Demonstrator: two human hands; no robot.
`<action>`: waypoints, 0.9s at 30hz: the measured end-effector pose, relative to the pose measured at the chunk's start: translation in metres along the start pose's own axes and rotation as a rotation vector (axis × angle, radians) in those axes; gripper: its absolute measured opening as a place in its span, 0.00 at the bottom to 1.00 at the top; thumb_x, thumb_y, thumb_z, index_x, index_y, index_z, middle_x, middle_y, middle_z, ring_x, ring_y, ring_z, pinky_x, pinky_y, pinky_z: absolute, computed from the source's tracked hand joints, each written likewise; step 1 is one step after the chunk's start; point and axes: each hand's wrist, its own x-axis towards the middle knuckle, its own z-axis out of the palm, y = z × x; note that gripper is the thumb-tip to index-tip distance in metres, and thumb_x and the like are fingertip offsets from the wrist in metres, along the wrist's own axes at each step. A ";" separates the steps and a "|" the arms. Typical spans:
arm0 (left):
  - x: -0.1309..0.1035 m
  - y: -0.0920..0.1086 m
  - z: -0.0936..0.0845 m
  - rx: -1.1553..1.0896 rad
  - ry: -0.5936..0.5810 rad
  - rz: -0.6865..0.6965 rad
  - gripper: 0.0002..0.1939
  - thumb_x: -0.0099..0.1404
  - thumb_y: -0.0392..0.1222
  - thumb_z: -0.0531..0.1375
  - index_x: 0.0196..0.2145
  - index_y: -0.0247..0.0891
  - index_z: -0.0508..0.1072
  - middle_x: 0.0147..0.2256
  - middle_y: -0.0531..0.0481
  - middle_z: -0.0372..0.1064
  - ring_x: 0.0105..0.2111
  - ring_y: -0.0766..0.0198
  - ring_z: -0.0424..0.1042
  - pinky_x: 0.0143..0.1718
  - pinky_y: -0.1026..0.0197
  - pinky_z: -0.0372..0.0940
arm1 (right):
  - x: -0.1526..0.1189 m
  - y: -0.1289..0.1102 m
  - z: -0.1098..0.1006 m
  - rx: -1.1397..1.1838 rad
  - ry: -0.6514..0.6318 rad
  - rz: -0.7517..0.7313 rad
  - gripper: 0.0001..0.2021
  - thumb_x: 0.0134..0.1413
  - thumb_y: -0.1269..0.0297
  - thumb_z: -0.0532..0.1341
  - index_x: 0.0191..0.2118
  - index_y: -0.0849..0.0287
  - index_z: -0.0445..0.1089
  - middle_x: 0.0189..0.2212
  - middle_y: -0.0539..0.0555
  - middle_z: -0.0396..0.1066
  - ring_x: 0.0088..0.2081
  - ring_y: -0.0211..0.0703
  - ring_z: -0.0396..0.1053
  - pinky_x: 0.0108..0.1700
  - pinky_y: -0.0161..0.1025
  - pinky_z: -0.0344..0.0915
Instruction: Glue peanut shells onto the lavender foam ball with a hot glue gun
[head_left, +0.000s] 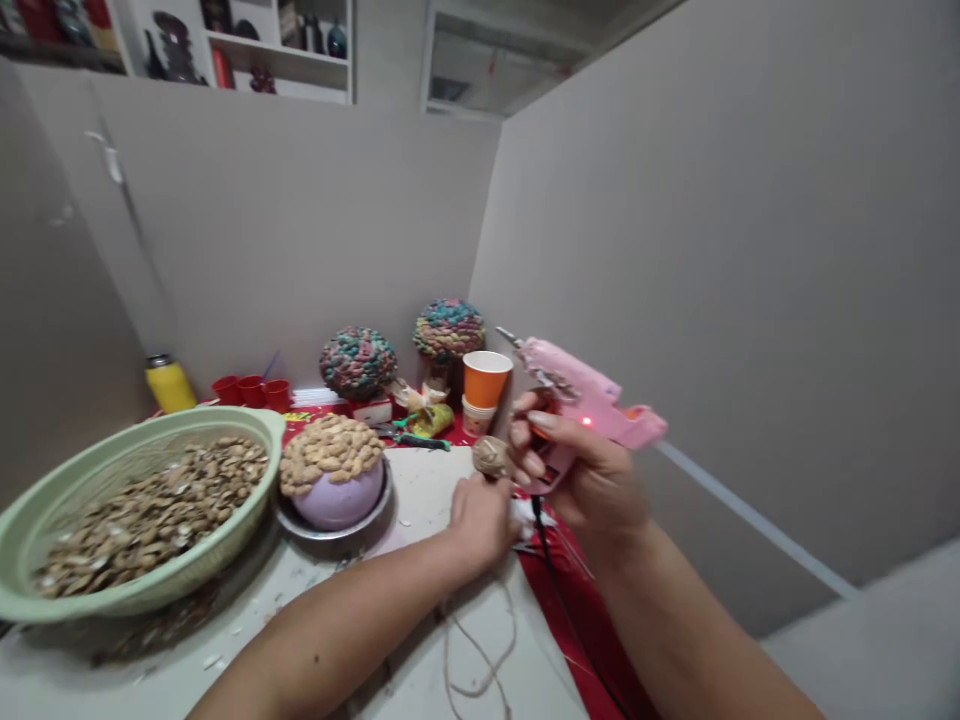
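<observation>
The right hand (592, 465) grips a pink glue gun (574, 373) by the right edge of the worktop (424, 490), and the left hand (486, 512) is at a string ball (490, 455) near the far right corner, but I can't tell if it's gripping

Apparently a craft workshop: grey partitions (300, 200) around a worktop (427, 480) strewn with scraps (172, 625); a green basin (217, 560) of shells (165, 510); a purple ball (337, 497) crusted with similar pieces (330, 448); a pink glue gun (574, 380), red light (586, 421) lit; shelves (281, 49) of ornaments (176, 45) beyond.
</observation>
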 end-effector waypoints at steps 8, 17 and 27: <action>-0.015 0.006 -0.005 0.150 0.060 -0.041 0.15 0.58 0.45 0.67 0.42 0.39 0.75 0.44 0.42 0.73 0.47 0.48 0.70 0.52 0.42 0.61 | 0.006 0.005 0.025 -0.062 -0.058 0.005 0.07 0.44 0.65 0.67 0.33 0.56 0.74 0.20 0.47 0.69 0.16 0.32 0.59 0.17 0.32 0.57; 0.003 -0.014 -0.008 -0.042 0.060 0.002 0.15 0.68 0.45 0.58 0.50 0.38 0.70 0.51 0.44 0.69 0.46 0.54 0.72 0.45 0.48 0.70 | 0.013 0.000 0.043 -0.055 -0.143 -0.098 0.07 0.44 0.63 0.66 0.32 0.57 0.72 0.20 0.45 0.69 0.15 0.30 0.60 0.16 0.29 0.57; 0.008 -0.012 -0.011 -0.400 0.100 -0.016 0.16 0.68 0.44 0.59 0.52 0.37 0.69 0.51 0.43 0.68 0.46 0.54 0.72 0.45 0.47 0.70 | 0.019 0.007 0.038 -0.040 -0.110 -0.048 0.08 0.42 0.63 0.65 0.32 0.57 0.70 0.20 0.45 0.69 0.15 0.30 0.60 0.18 0.29 0.59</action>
